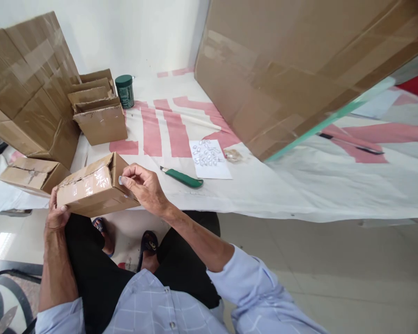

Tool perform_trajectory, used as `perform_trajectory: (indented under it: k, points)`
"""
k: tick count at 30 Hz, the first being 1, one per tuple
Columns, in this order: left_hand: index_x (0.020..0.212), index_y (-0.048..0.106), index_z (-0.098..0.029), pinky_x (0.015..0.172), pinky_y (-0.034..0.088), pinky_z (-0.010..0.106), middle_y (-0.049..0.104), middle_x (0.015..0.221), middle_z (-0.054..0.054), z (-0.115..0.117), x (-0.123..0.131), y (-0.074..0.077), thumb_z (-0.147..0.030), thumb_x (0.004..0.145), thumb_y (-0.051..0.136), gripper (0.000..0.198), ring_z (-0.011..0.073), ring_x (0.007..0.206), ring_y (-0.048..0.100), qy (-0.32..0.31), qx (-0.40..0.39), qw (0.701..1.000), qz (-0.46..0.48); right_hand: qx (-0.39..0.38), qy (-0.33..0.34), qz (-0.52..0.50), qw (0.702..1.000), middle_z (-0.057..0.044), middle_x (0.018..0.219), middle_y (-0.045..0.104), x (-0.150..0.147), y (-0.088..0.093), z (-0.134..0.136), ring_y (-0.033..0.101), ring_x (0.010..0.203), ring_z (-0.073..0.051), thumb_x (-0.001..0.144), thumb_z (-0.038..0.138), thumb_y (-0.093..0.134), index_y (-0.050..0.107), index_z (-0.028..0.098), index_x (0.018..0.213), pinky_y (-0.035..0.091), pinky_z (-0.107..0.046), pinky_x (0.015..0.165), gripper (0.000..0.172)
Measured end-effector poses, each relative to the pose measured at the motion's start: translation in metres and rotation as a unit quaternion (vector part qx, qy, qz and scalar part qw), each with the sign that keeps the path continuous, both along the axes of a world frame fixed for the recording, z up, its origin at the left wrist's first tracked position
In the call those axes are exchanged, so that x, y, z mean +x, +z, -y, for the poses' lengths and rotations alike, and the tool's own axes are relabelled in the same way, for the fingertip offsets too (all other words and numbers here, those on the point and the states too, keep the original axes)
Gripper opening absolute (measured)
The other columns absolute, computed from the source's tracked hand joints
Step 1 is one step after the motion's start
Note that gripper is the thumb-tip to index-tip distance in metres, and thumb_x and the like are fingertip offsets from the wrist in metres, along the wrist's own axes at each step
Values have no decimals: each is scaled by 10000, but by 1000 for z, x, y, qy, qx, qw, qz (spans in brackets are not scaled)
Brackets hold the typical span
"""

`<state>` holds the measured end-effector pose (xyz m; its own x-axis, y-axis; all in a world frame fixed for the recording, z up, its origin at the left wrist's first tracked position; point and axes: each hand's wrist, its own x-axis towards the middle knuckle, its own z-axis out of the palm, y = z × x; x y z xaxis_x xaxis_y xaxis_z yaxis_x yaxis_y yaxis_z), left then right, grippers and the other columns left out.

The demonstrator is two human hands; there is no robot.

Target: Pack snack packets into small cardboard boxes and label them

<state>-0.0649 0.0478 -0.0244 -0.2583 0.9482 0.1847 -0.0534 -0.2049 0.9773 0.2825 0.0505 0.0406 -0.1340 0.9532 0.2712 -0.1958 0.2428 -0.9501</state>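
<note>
Two bare hands on one taped cardboard box (90, 188), at the table's near edge over the lap, 9 o'clock in view. Left hand (57, 214) grips its 8 o'clock end, thumb on the side facing the person. Right hand (144, 188) is at the 3 o'clock end, thumb and forefinger pinched on a small pale bit (120, 180), too small to identify. Clock from the box: green knife (184, 178) at 3, blade tip toward the hands; just past it, white paper (212, 162) with small outlined pieces, a little plastic bag (233, 155) beside that. Open box (102, 125) with flaps up at 12, jar (125, 93) with green lid at 1. Tall carton (38, 79) at 11, smaller closed box (31, 174) at 9. Huge taped carton (282, 74) at 2, leaning in view. All the table items sit on white cloth (264, 190) with pink strips (177, 134).
</note>
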Motion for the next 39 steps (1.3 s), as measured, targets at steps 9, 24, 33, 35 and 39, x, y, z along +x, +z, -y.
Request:
perform_trajectory:
  k: [9, 24, 33, 35, 39]
  points:
    - [1135, 721, -290, 881, 633, 358, 732, 1287, 84, 4, 9, 8, -583, 355, 1033, 889, 330, 1203, 694, 2, -10, 1000, -16, 8, -39, 16, 999, 2, 912, 632, -3, -6, -2, 563, 761, -144, 866, 453, 748, 609, 250, 964, 530, -309, 755, 264]
    - [1158, 706, -259, 947, 596, 390, 739, 1198, 62, -4, 90, 22, -498, 523, 1022, 749, 319, 1187, 700, -93, 27, 987, -124, 29, -179, 95, 979, -49, 995, 708, 66, -51, -11, 661, 930, -211, 908, 502, 691, 628, 252, 1028, 545, -338, 815, 284]
    - [1272, 676, -254, 914, 610, 369, 635, 1433, 134, 0, 107, 22, -512, 666, 960, 717, 356, 1372, 613, -127, 17, 967, -221, -42, -205, 97, 973, -55, 842, 751, 86, -84, -11, 658, 781, -218, 841, 567, 717, 734, 207, 906, 575, -369, 750, 366]
    - [1259, 669, -255, 903, 613, 368, 625, 1438, 130, 2, 108, 22, -522, 666, 957, 712, 352, 1365, 615, -120, 18, 967, -223, -37, -203, 100, 973, -57, 859, 766, 85, -84, -9, 682, 804, -233, 875, 595, 697, 755, 206, 931, 600, -384, 768, 397]
    - [1247, 663, -266, 877, 622, 378, 603, 1454, 121, 4, 112, 22, -522, 666, 953, 698, 344, 1351, 612, -106, 34, 962, -250, -19, -198, 98, 975, -76, 1032, 799, 84, -86, -3, 731, 961, -266, 951, 634, 615, 777, 213, 1059, 646, -422, 854, 464]
